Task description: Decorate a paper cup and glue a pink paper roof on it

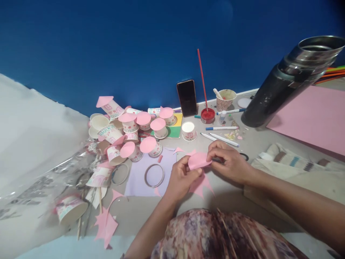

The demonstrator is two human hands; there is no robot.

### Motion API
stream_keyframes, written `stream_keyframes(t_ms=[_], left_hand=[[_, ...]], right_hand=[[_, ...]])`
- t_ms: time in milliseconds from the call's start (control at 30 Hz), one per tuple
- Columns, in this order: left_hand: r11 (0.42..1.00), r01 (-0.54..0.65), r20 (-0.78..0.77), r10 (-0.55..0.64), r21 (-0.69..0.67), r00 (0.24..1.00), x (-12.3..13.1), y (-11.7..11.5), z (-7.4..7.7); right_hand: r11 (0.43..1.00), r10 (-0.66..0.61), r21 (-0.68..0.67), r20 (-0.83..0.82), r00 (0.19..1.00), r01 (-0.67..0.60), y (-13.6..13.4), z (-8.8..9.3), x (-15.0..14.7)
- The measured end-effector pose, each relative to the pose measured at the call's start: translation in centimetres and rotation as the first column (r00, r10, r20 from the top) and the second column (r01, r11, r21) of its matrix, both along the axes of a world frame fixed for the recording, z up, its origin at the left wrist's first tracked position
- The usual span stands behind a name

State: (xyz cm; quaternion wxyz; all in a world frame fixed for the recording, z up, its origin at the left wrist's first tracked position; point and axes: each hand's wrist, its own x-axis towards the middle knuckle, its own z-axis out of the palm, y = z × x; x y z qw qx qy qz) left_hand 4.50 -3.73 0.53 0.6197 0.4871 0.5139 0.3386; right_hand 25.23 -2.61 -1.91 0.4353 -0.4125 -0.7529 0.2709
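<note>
Both hands hold one small pink paper piece (197, 160) just above the table. My left hand (182, 177) pinches its lower left edge, and my right hand (229, 160) pinches its right edge with fingers curled. Under the hands lie pink paper offcuts (201, 185). A lilac paper sheet (140, 176) with a clear tape ring (154, 175) on it lies left of my left hand. Beyond it stand several paper cups topped with pink discs (148, 144), and one open cup (188, 131).
A phone (187, 97) leans on the blue wall. A red paint pot (207, 115) holds a red stick; a cup with a brush (225, 99), pens (222, 128) and a dark steel flask (291, 81) stand right. Pink card (315, 115) and folded cloth (293, 162) lie far right.
</note>
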Motion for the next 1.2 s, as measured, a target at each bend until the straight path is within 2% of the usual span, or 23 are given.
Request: stream_keyframes(t_ms=[100,300,533,600,667,733,767,833,900,967,1067,1200], left_hand=[[0.993,0.037,0.148,-0.02,-0.114,0.989,-0.4,0.4,0.0],[0.989,-0.038,0.073,0.048,-0.141,0.996,-0.3,0.3,0.2],[0.989,-0.134,0.01,0.135,-0.062,0.991,0.0,0.3,0.5],[0.984,-0.177,-0.005,0.177,-0.02,0.984,0.0,0.3,0.5],[0.971,-0.235,-0.018,0.236,0.037,0.972,0.0,0.4,0.5],[0.953,-0.288,-0.024,0.291,0.092,0.956,-0.1,0.4,0.4],[0.944,-0.309,-0.023,0.314,0.112,0.949,-0.1,0.5,0.4],[0.932,-0.337,-0.015,0.342,0.136,0.939,-0.2,0.5,0.3],[0.925,-0.353,-0.003,0.357,0.142,0.934,-0.4,0.6,0.2],[0.921,-0.363,0.012,0.365,0.139,0.931,-0.5,0.6,0.1],[0.918,-0.378,0.036,0.376,0.12,0.926,-0.6,0.7,0.0],[0.919,-0.388,0.066,0.384,0.074,0.921,-0.6,0.8,0.1]], right_hand=[[1.0,0.03,0.01,-0.024,0.999,-0.03,0.1,-0.1,0.1],[0.998,0.038,0.044,-0.034,0.999,-0.036,0.2,-0.1,0.2],[0.995,0.011,0.095,0.006,1.0,-0.011,0.2,-0.6,0.1],[0.995,-0.023,0.097,0.032,0.999,0.019,0.3,-0.4,0.3],[0.997,-0.062,0.057,0.126,0.99,0.055,0.5,0.3,0.7],[0.996,-0.072,-0.021,0.341,0.937,0.084,0.9,1.5,1.6],[0.993,-0.056,-0.067,0.481,0.875,0.101,1.1,2.2,2.1],[0.977,0.004,-0.151,0.72,0.694,0.152,1.3,3.4,3.4],[0.959,0.069,-0.207,0.832,0.551,0.193,1.3,4.1,4.7],[0.953,0.108,-0.235,0.856,0.506,0.193,1.0,3.9,5.9],[0.956,0.121,-0.243,0.836,0.535,0.162,0.0,2.4,7.2],[0.977,0.045,-0.168,0.773,0.633,0.135,-1.2,0.1,8.6]])
